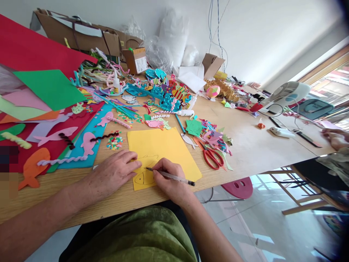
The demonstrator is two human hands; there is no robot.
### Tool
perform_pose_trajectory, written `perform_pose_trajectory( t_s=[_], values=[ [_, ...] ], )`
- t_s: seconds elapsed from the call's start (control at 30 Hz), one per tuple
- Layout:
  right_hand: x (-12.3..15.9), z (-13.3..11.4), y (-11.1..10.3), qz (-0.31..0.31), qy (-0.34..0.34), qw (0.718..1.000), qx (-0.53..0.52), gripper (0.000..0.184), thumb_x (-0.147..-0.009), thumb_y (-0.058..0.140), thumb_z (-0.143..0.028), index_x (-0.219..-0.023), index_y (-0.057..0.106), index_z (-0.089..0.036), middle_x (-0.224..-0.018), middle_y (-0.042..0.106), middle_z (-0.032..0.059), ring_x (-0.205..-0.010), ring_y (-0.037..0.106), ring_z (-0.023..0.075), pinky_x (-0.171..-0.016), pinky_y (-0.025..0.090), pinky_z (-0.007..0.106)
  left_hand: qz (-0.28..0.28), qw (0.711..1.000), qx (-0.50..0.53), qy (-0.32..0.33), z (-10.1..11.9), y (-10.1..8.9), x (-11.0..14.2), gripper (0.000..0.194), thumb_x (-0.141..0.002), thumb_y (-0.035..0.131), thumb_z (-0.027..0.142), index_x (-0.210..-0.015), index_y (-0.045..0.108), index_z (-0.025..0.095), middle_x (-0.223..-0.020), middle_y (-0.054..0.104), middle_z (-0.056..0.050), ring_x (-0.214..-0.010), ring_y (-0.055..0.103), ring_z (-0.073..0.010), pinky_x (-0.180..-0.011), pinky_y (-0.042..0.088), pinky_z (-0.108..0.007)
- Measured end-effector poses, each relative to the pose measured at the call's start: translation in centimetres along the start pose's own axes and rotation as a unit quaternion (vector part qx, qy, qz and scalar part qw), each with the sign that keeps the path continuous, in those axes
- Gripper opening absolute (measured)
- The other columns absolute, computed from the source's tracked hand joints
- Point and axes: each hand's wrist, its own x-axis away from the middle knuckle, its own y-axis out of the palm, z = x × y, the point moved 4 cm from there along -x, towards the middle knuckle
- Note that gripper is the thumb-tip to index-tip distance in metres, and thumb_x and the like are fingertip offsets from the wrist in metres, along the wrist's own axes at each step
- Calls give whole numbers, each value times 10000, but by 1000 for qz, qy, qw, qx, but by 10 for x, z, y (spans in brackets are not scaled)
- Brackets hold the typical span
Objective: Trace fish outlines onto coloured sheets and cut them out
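Note:
A yellow sheet of paper (169, 142) lies on the wooden table in front of me, with fish outlines drawn in dark ink on its near left part. My right hand (170, 178) grips a pen (177, 177), its tip on the paper by the upper fish outline. Fingers stretched out, my left hand (120, 169) rests on the sheet's left edge beside the drawing. Red-handled scissors (213, 158) lie to the right of the sheet, on paper scraps. An orange fish cutout (35, 167) and a pink fish cutout (88, 143) lie to the left.
Coloured sheets, among them a green one (51, 89), pile up at the left. Glue bottles (116, 83), craft pieces and cardboard boxes (135, 60) line the back. A white fan (285, 94) stands at the right, near another person's hand (335, 138).

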Motion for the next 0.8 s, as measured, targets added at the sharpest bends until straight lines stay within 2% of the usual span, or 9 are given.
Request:
perform_pose_trajectory(
  t_s=[0.8],
  values=[
    [0, 2, -2, 19, 0, 1000, -2, 52, -672, 475, -186, -629, 504, -180, -509, 463, -50, -441, 381, 73, -423, 289, 184, 5, 1000, -5, 4, 0, -2, 0, 155, -807, 536, 82, -917, 613, 159, -958, 563, -69, -926, 528, -227, -811, 465, -358]
  ],
)
